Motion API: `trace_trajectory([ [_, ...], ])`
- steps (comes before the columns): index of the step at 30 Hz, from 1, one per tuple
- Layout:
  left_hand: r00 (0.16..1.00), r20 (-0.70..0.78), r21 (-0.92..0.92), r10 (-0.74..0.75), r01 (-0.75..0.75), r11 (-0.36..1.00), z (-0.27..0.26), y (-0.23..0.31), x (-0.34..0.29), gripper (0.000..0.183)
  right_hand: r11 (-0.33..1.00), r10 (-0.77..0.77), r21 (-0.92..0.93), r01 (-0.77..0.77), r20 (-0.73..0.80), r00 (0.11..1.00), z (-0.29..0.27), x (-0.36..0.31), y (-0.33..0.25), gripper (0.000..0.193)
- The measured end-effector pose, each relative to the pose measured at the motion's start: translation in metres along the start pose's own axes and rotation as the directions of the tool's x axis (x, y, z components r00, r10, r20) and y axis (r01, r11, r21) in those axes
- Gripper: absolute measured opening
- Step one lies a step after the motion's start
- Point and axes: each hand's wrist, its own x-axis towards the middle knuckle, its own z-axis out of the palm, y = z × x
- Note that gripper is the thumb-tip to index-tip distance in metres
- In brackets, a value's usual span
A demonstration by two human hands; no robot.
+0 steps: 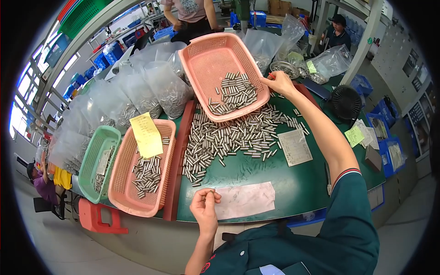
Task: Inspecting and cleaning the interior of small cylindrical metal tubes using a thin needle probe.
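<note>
Yellow note (147, 136), pale card (294, 147): writing too small to read.

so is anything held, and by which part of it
The right hand, at the pink basket's rim, seems to pinch a small red thing, which part unclear. Left hand: cannot be told.

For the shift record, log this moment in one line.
left hand: by pale sheet; right hand: at upper pink basket rim; pins: in basket, loose on table

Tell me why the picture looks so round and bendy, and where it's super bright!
Head view: black corners and a curving edge on the green table, from the fisheye lens; head view: windows at far left, glaring white; head view: metal pins, glinting.
</note>
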Motion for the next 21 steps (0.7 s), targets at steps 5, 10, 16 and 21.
trace_trajectory([
  [5,0.985,-0.054,0.303,0.163,-0.14,0.943,-0.006,-0.013,-0.011,0.007,0.999,0.007,0.051,-0.01,0.053,0.999,0.01,0.008,-0.004,0.053],
  [10,0.973,-0.018,0.428,0.229,-0.2,0.881,-0.007,-0.017,-0.015,0.006,0.981,-0.016,0.193,-0.011,0.136,0.991,0.02,0.019,0.011,0.051],
  [16,0.991,0.039,0.466,0.131,-0.134,0.874,-0.013,-0.014,-0.012,0.007,0.899,0.006,0.422,-0.113,0.247,0.969,0.032,0.024,0.005,0.047],
  [21,0.992,0.029,0.468,0.121,-0.121,0.876,-0.012,-0.012,-0.008,0.007,0.781,0.047,0.572,-0.25,0.346,0.937,0.036,0.032,0.001,0.041],
])
